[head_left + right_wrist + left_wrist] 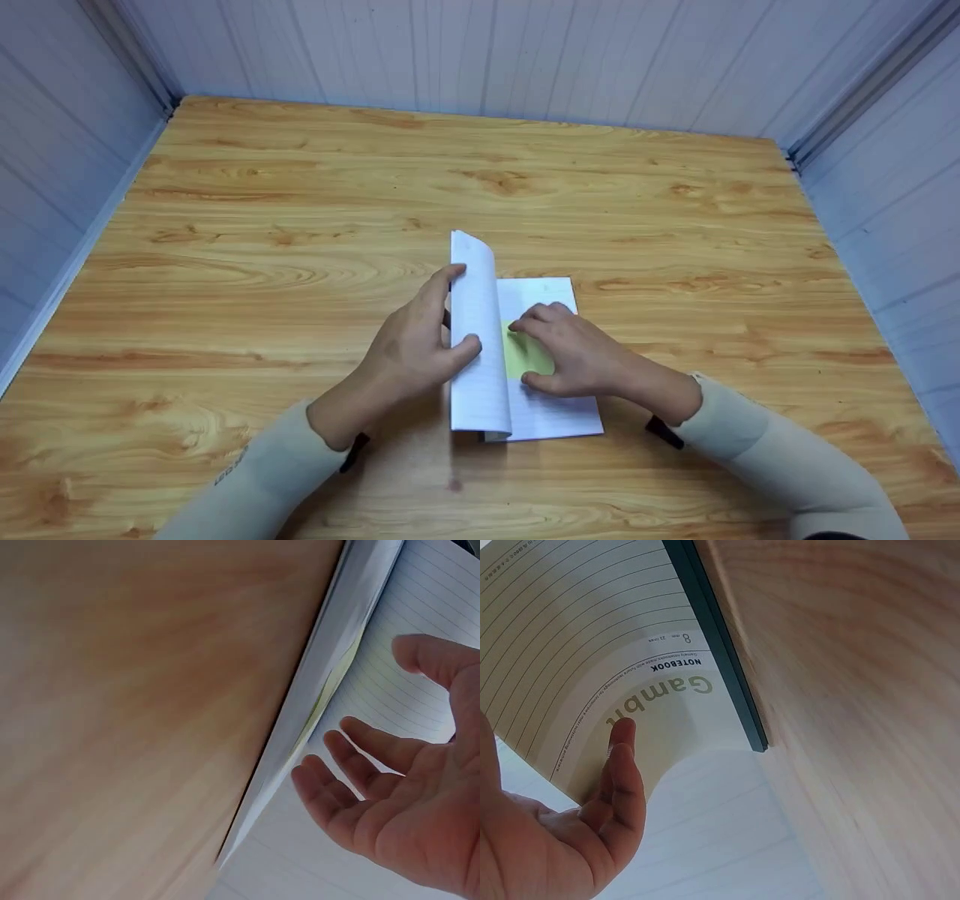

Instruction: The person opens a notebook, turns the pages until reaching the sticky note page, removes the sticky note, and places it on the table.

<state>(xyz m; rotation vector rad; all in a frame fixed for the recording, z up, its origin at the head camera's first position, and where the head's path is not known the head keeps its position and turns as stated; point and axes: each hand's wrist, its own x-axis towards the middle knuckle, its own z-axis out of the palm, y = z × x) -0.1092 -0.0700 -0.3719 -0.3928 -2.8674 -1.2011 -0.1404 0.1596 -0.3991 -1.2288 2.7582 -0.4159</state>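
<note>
A lined notebook (547,416) lies on the table, its cover and front pages raised at the left. My left hand (420,341) grips that raised part, thumb on the inner page and fingers behind the cover. In the left wrist view, the cover (649,652) shows the words "Gambit" and "NOTEBOOK" beside a dark spine. A yellow-green paper note (517,360) lies flat on the right-hand page. Over the note is my right hand (577,352), thumb and fingers spread apart with nothing held between them. Part of the note is hidden under this hand.
The wood-grain table (300,202) stretches around the notebook on all sides. Pale panel walls (450,52) border it at the back, left and right. Dark straps show at both wrists.
</note>
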